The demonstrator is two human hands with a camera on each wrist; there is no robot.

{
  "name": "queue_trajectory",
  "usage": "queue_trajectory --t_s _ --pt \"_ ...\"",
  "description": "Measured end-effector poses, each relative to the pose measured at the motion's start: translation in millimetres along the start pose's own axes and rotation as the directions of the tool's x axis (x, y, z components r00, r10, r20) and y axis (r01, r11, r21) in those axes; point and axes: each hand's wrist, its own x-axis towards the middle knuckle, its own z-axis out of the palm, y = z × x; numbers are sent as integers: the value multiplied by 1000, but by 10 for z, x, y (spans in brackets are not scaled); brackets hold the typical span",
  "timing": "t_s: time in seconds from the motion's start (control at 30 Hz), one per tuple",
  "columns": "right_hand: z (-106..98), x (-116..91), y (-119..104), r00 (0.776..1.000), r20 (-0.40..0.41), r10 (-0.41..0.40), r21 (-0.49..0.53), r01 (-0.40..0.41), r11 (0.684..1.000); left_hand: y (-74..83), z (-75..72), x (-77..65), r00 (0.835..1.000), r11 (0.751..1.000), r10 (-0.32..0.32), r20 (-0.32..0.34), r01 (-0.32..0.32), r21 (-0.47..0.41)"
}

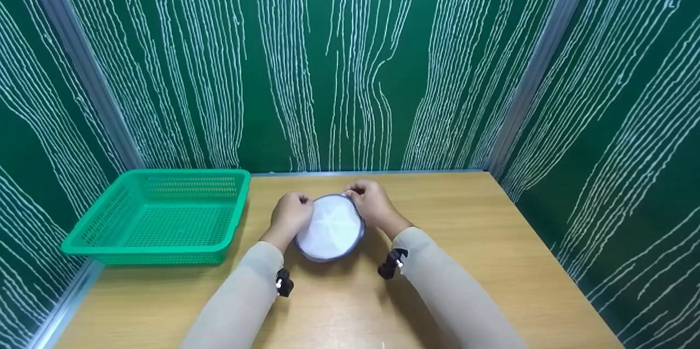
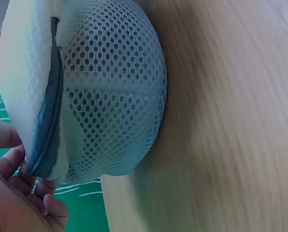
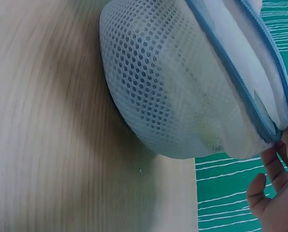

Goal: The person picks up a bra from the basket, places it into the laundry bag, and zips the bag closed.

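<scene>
A round white mesh laundry bag (image 1: 331, 228) with a blue-grey zipper edge stands on the table between both hands. Its domed honeycomb side (image 2: 114, 87) fills much of the left wrist view. My left hand (image 1: 290, 217) pinches the rim at the bag's upper left. On the opposite side, my right hand (image 1: 372, 204) pinches the edge by the end of the zipper. The zipper (image 3: 245, 96) is parted there, with a gap between its two blue bands. A pale yellowish patch shows through the mesh in the right wrist view.
To the left stands a green plastic basket (image 1: 232, 228) with perforated walls. The wooden table (image 1: 465, 228) ends at a green panel (image 1: 322, 119) with white wavy lines at the back. Similar panels rise at the left and right.
</scene>
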Motion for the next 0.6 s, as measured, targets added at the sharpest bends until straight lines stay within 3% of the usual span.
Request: queue_trajectory --t_s 0.13,0.27,0.43,0.6 --pt "-3 1 -1 999 -11 -30 -5 30 1000 92 11 -16 999 998 40 -2 -40 52" --pt "6 2 -8 999 -9 -41 -6 41 999 197 32 -42 992 989 123 9 -123 80" --pt "24 4 -43 998 -1 -59 -11 59 998 294 60 -59 979 977 199 36 -201 70" --pt "33 1 -55 996 0 -90 -23 90 996 337 86 -68 973 973 227 46 -229 43"
